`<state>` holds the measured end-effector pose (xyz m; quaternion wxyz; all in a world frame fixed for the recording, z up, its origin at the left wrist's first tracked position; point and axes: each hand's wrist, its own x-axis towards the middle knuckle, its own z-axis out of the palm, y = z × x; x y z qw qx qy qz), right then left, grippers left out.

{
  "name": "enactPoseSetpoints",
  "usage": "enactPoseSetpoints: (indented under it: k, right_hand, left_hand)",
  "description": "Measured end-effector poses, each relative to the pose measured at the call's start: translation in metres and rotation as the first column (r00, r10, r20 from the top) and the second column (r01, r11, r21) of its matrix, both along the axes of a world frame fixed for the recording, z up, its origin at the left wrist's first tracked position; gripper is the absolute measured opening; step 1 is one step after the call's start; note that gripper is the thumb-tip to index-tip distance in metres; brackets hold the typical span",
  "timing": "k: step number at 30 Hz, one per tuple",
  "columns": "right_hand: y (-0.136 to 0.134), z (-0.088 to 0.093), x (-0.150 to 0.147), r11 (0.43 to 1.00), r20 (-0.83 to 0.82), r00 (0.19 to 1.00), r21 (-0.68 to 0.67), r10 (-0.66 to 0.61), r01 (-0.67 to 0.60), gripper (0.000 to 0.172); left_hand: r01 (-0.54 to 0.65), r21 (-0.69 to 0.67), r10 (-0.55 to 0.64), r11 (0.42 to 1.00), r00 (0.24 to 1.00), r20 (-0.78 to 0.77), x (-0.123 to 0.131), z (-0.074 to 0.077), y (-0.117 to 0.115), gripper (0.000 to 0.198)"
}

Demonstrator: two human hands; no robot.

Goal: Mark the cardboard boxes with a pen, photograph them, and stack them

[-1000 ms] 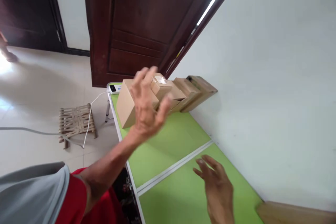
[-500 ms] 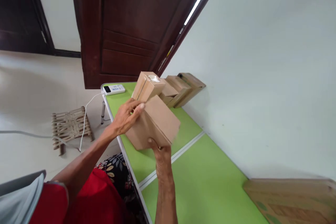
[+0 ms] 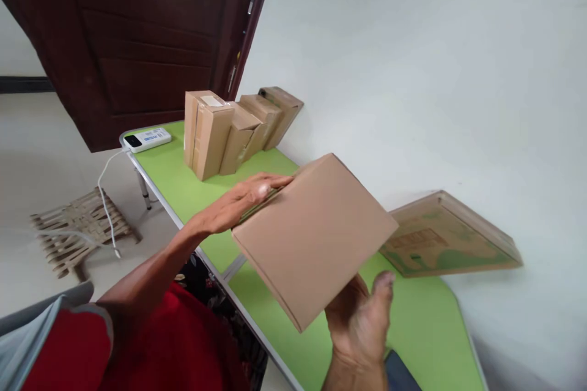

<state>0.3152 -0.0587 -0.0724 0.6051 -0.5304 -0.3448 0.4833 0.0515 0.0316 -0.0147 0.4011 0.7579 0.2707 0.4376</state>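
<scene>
A plain brown cardboard box (image 3: pixel 316 235) is held tilted above the green table, between my two hands. My left hand (image 3: pixel 241 200) lies along its upper left side, fingers on the edge near the top. From below, my right hand (image 3: pixel 360 317) supports the lower right edge. Its thumb stands out away from the cardboard, and its fingers are partly hidden behind the box.
Several cardboard boxes (image 3: pixel 208 134) stand in a row at the table's far end. A large flat carton (image 3: pixel 440 241) leans on the wall at right. A white device (image 3: pixel 147 139) with a cable sits at the corner of the green table (image 3: pixel 177 195). A woven stool (image 3: pixel 82 223) stands on the floor.
Both hands have carried the box from beside the row of boxes toward the right and nearer, turning it so a broad face shows. The view has swung right, bringing more of the large carton into sight.
</scene>
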Motion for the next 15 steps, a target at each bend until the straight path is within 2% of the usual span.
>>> enactPoseSetpoints:
  k: [3, 6, 9, 11, 13, 15]
  right_hand:
    - [-0.007, 0.004, -0.002, 0.998, -0.03, 1.0, 0.061, 0.008, -0.006, 0.082]
    - [-0.008, -0.001, -0.007, 0.997, -0.013, 1.0, 0.072, -0.026, 0.027, 0.067]
    - [-0.008, -0.015, -0.006, 0.996, 0.061, 0.995, 0.057, -0.076, 0.072, 0.066]
    - [-0.008, -0.028, -0.001, 0.988, 0.064, 0.986, 0.046, -0.152, 0.149, 0.066]
    - [-0.009, -0.04, 0.005, 0.973, 0.05, 0.972, 0.053, -0.228, 0.226, 0.059]
    - [-0.012, -0.05, 0.01, 0.968, 0.065, 0.968, 0.086, -0.241, 0.235, 0.049]
  left_hand:
    - [0.035, -0.097, -0.034, 0.995, 0.999, 0.006, 0.001, -0.011, 0.007, 0.069]
    - [0.022, -0.207, -0.028, 0.978, 0.999, -0.023, 0.001, -0.013, 0.009, 0.076]
    - [-0.012, -0.237, -0.007, 0.971, 0.997, -0.078, 0.003, -0.012, 0.008, 0.088]
    - [-0.011, -0.272, -0.018, 0.962, 0.994, -0.104, 0.005, -0.011, 0.006, 0.093]
    - [-0.011, -0.317, -0.022, 0.948, 0.995, -0.1, 0.008, -0.011, 0.004, 0.097]
    - [-0.028, -0.309, -0.005, 0.951, 0.995, -0.104, 0.009, -0.012, 0.002, 0.098]
